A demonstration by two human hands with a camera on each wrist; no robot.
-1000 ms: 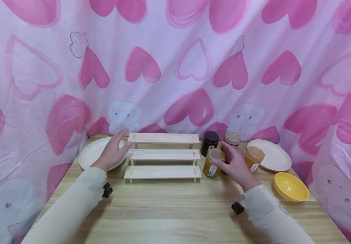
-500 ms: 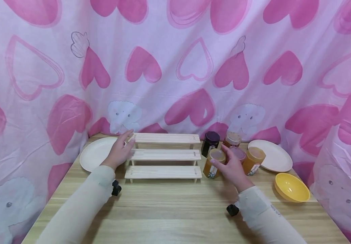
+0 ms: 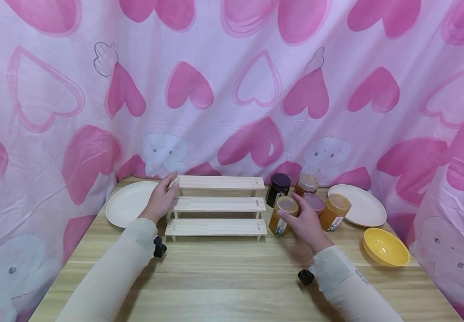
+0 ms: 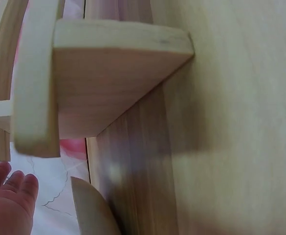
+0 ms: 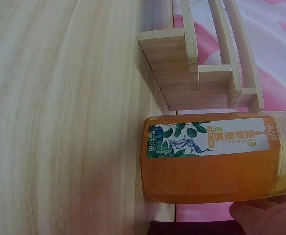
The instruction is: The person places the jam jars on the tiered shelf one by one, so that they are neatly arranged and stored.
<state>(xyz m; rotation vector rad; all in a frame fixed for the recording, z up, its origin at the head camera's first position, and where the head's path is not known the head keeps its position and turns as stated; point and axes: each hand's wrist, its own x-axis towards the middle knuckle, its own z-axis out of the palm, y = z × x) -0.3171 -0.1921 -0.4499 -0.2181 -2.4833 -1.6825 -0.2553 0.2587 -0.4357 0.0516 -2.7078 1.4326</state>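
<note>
My left hand [image 3: 159,200] is at the left end of a three-tier wooden rack [image 3: 215,227], fingers loosely extended beside the upper tiers. In the left wrist view its fingers [image 4: 28,186] show below the rack's planks; contact cannot be told. My right hand [image 3: 309,227] grips an orange jam jar [image 3: 278,223] near its top, just right of the rack. The right wrist view shows this jar [image 5: 206,159] upright on the table, a fingertip on either side. Around that hand stand a dark jar [image 3: 278,190], a brownish-red jar [image 3: 308,182], a purple-lidded jar [image 3: 315,204] and another orange jar [image 3: 334,212].
A white plate [image 3: 125,205] lies left of the rack, and a second white plate [image 3: 366,205] lies behind the jars at right. Near the right table edge sits a yellow bowl [image 3: 385,248]. A pink heart-patterned curtain [image 3: 248,80] hangs behind and at both sides.
My left hand has moved right from over the left plate to the rack's end. My right hand has shifted slightly left and closed in on the front orange jam jar.
</note>
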